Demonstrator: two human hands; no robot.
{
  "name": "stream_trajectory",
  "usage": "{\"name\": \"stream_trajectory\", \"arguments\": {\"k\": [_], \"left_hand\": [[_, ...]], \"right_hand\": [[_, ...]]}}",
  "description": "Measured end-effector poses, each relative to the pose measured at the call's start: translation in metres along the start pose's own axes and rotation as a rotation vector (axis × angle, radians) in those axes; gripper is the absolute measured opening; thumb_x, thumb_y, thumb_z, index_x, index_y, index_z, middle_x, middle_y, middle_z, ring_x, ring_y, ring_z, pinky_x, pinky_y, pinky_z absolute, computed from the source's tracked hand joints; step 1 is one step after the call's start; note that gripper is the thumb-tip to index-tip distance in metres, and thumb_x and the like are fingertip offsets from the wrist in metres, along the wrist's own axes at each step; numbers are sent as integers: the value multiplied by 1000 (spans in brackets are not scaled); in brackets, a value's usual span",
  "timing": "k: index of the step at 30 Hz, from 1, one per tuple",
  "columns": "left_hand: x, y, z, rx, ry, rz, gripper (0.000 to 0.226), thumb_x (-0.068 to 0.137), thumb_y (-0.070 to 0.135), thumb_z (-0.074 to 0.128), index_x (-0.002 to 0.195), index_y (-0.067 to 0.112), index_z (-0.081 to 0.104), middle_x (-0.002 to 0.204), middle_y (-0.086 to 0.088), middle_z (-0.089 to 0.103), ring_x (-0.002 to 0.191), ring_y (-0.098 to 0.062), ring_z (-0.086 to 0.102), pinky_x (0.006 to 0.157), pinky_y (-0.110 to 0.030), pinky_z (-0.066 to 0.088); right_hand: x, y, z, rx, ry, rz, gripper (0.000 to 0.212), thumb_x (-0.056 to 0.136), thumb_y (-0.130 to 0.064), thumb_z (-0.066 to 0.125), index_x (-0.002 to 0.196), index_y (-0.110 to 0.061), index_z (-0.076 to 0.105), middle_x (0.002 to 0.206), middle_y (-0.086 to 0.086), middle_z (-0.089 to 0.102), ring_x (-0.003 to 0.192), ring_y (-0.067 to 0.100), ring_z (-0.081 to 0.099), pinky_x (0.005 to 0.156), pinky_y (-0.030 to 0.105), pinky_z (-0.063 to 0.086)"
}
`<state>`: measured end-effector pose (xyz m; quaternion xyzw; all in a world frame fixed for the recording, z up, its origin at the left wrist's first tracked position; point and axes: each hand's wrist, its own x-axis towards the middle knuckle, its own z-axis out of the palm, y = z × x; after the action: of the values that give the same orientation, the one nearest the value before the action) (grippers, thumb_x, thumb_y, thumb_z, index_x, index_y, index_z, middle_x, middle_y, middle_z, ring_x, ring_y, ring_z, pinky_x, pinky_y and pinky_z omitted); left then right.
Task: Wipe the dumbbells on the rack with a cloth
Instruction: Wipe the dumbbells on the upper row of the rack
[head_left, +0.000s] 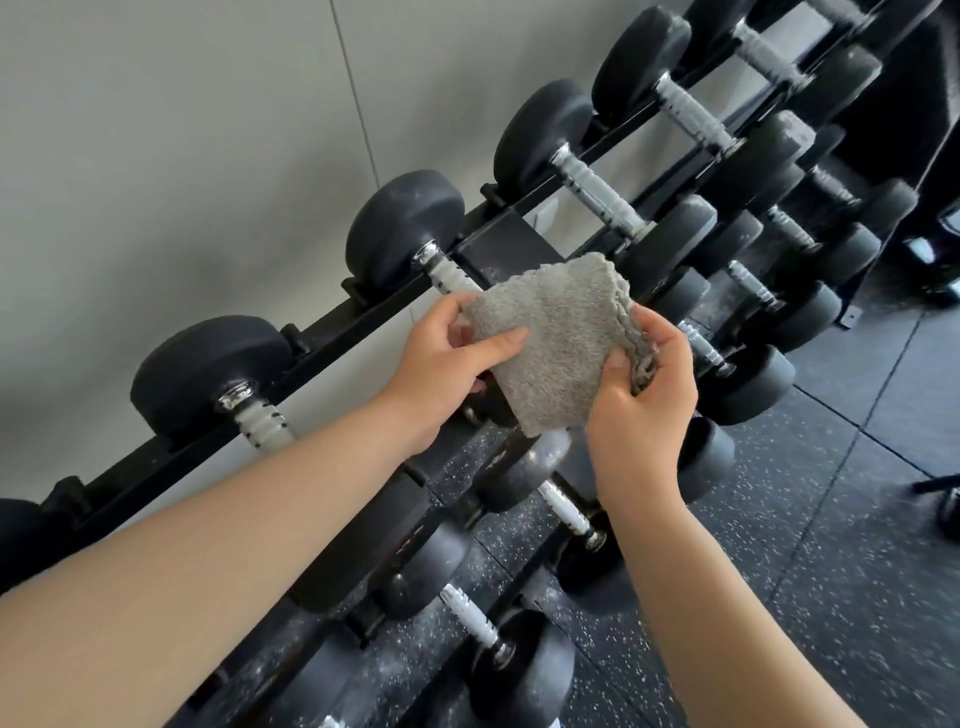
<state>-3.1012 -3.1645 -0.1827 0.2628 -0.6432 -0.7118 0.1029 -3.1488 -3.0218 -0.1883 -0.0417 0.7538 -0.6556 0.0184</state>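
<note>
Dumbbells sit in rows on the black rack, seen from the head camera behind and beneath the grey cloth, which seems held clear of them. The left hand pinches one edge, thumb on top; the right hand curls round the bunched opposite edge. That frayed, wadded edge may snag on a ridged handle, or the cloth may drop between tiers once one hand lets go.

No text or number readable, faint marks on the dark dumbbell heads too blurred to make out
</note>
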Motion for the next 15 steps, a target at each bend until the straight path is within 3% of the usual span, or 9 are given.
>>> {"name": "stream_trajectory", "arguments": {"k": [2, 4, 6, 7, 9, 11, 13, 15], "left_hand": [[6, -2, 6, 73, -32, 16, 21, 83, 18, 73, 99, 19, 60, 92, 2, 69, 75, -2, 66, 55, -11, 47], [11, -6, 9, 121, -37, 34, 21, 81, 21, 75, 97, 16, 62, 94, -2, 72, 84, -10, 69, 67, -20, 54], [14, -7, 9, 124, -30, 41, 26, 78, 23, 78, 98, 13, 64, 95, -3, 73, 90, -17, 70, 79, -32, 58], [15, -7, 8, 128, -34, 49, 28, 77, 25, 79, 98, 13, 64, 93, -1, 73, 88, -17, 70, 80, -32, 57], [18, -8, 5, 177, -44, 89, 27, 78, 29, 77, 96, 15, 63, 80, 8, 70, 76, -3, 65, 72, -19, 52], [24, -13, -1, 286, 29, 147, 19, 83, 35, 71, 95, 23, 61, 77, 14, 60, 72, 7, 53, 69, -11, 44], [36, -20, -10, 361, 149, 226, 8, 90, 36, 63, 96, 32, 59, 91, 15, 54, 92, 1, 51, 83, -18, 43], [51, -24, -17, 538, 206, 363, 14, 93, 36, 53, 104, 32, 60, 103, 14, 49, 107, -10, 44, 94, -30, 38]], "right_hand": [[7, 5, -2, -80, 31, 8, 40, 99, 0, 45, 125, -30, 51, 120, -18, 49, 105, -12, 49, 91, 13, 45], [10, 9, 3, -225, 62, 24, 53, 97, 5, 42, 139, -28, 44, 134, -10, 38, 114, -17, 35, 103, 10, 32], [6, 11, 14, -371, 129, -81, 59, 96, -1, 41, 149, -25, 33, 151, 2, 25, 133, 4, 25, 115, 25, 14], [4, 11, 21, -400, 133, -171, 58, 97, -8, 40, 152, -23, 29, 156, 6, 21, 139, 10, 19, 116, 30, 7], [0, 13, 38, -421, 30, -241, 54, 101, -25, 36, 154, -22, 26, 161, 7, 18, 147, 14, 11, 117, 29, 1], [0, 19, 55, -446, -36, -198, 52, 102, -40, 31, 151, -23, 34, 161, 8, 21, 150, 21, 10, 122, 38, 6], [2, 27, 65, -491, 20, -243, 51, 99, -46, 37, 141, -20, 52, 155, 9, 36, 147, 31, 20, 119, 50, 20], [4, 36, 70, -518, 96, -306, 49, 95, -48, 49, 132, -18, 61, 149, 8, 45, 144, 34, 28, 115, 51, 29]]}}
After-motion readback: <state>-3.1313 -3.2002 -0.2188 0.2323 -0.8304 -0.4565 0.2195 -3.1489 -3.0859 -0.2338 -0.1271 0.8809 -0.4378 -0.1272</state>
